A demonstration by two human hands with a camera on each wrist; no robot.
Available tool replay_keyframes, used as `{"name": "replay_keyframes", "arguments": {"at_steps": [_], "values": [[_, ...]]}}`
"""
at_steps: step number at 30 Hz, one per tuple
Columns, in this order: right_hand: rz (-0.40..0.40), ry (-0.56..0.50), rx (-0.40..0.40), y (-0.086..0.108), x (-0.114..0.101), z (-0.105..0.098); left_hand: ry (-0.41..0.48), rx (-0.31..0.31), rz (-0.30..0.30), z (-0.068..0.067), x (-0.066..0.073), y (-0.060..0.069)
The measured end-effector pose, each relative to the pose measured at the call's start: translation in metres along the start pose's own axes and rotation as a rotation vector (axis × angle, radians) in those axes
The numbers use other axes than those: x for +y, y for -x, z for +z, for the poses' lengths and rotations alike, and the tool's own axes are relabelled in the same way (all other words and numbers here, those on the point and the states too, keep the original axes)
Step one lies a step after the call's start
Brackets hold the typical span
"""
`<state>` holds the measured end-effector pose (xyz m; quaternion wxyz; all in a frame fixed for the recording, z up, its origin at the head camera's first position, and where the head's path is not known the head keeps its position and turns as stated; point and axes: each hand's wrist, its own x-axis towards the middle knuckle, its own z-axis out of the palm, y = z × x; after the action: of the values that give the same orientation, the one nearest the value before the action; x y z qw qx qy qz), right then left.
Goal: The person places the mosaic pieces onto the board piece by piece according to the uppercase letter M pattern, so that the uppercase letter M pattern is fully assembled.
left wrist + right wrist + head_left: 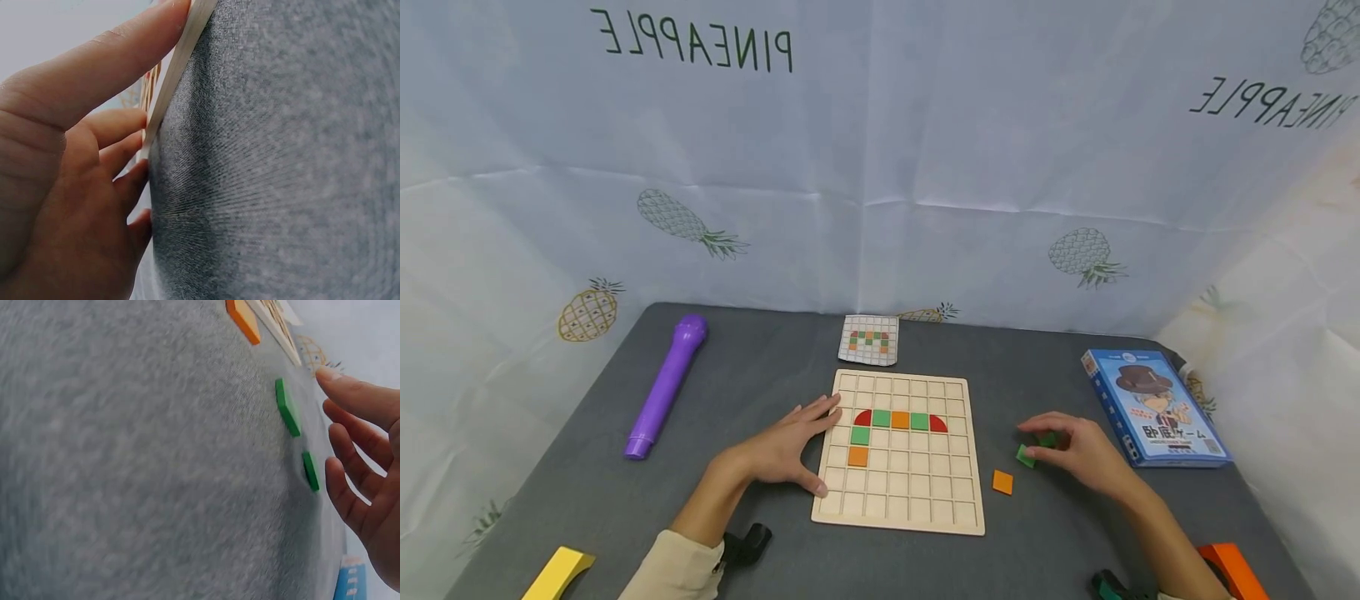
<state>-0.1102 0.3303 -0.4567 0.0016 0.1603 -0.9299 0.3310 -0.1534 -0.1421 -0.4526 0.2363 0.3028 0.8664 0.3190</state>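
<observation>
A wooden grid board (917, 492) lies mid-table with a row of red, green and orange pieces, plus a green and an orange square below the row's left end. My left hand (782, 450) rests at the board's left edge, thumb and fingers spread; the left wrist view shows the thumb (125, 56) touching its rim. Two green tiles (287, 407) lie on the cloth right of the board. Over them hovers my right hand (1078, 454), fingers loosely bent, nothing visible in its grasp. An orange square tile (1002, 482) lies between that hand and the board.
Behind the board lies a pattern card (868, 340). A blue game box (1157, 408) is at the right, a purple microphone-like stick (666, 387) at the left. Yellow (557, 573) and orange (1234, 571) arched blocks lie near the front corners.
</observation>
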Motion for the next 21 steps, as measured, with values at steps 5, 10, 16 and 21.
{"name": "replay_keyframes", "arguments": {"at_steps": [5, 10, 16, 21], "values": [[0.05, 0.039, -0.032, 0.0049, 0.0055, 0.002, -0.006, -0.007, -0.002, -0.0004, 0.0003, 0.0006], [0.078, 0.035, -0.044, 0.0072, 0.0078, 0.0036, -0.005, -0.001, 0.002, -0.0008, 0.0001, 0.0007], [0.068, 0.022, -0.037, 0.0061, 0.0065, 0.0047, -0.003, 0.003, -0.001, -0.0009, -0.0007, 0.0015], [0.059, 0.01, -0.039, 0.0069, 0.0082, 0.0046, -0.009, 0.003, 0.004, -0.0012, -0.0003, 0.0]]}}
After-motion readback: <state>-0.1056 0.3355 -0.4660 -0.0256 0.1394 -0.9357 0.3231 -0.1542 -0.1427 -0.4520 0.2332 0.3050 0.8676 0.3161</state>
